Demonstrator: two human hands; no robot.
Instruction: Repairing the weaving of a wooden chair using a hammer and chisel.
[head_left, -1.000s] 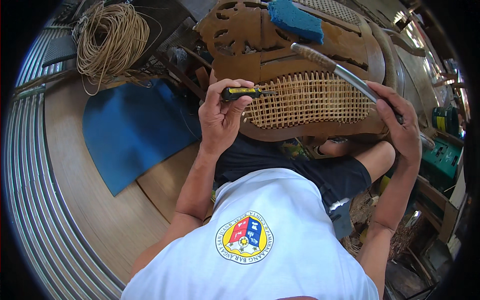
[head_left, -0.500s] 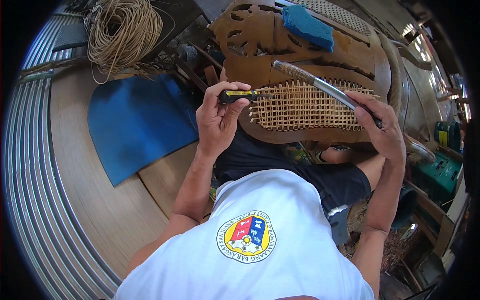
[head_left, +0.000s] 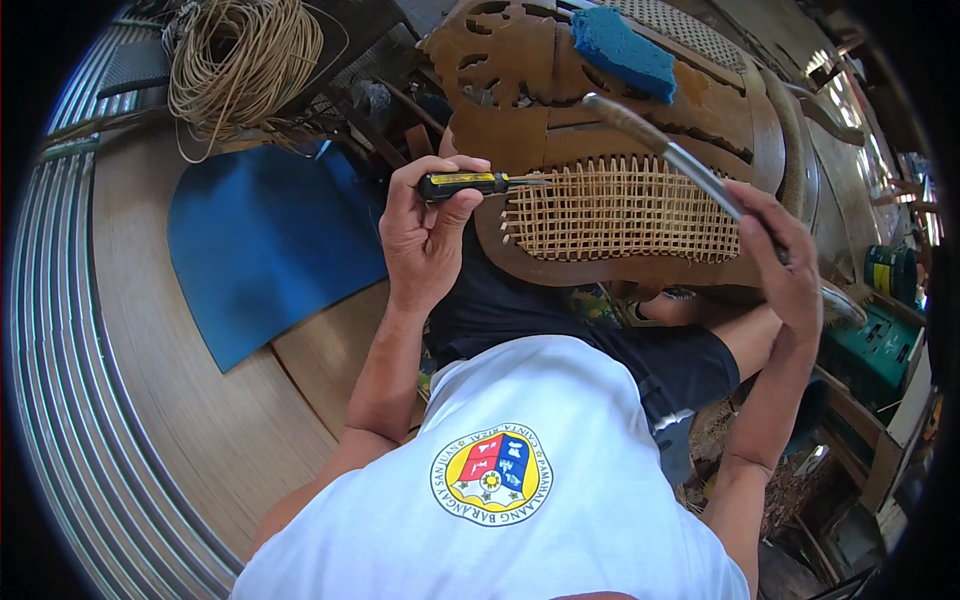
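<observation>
My left hand (head_left: 428, 215) is closed round the black and yellow handle of a screwdriver (head_left: 465, 184). Its thin shank points right, with the tip over the upper left edge of the woven cane panel (head_left: 620, 215). This open-grid panel fills a shaped opening in a carved brown wooden furniture frame (head_left: 520, 262) across my lap. At the right, my right hand (head_left: 785, 255) grips a long metal bar (head_left: 690, 170) with a dark lower end and a dull, blurred far end. The bar slants up and left above the panel, apart from the screwdriver.
A blue sponge-like block (head_left: 625, 52) lies on the frame's far part. At the upper left is a coil of cane strands (head_left: 245, 65). A blue curved sheet (head_left: 270, 250) rests on wooden boards at the left, beside corrugated metal (head_left: 60, 350). A green case (head_left: 870, 355) stands at the right.
My right hand has moved right and slightly down, while the bar's far end has swung up and right. My left hand and the screwdriver have shifted slightly left.
</observation>
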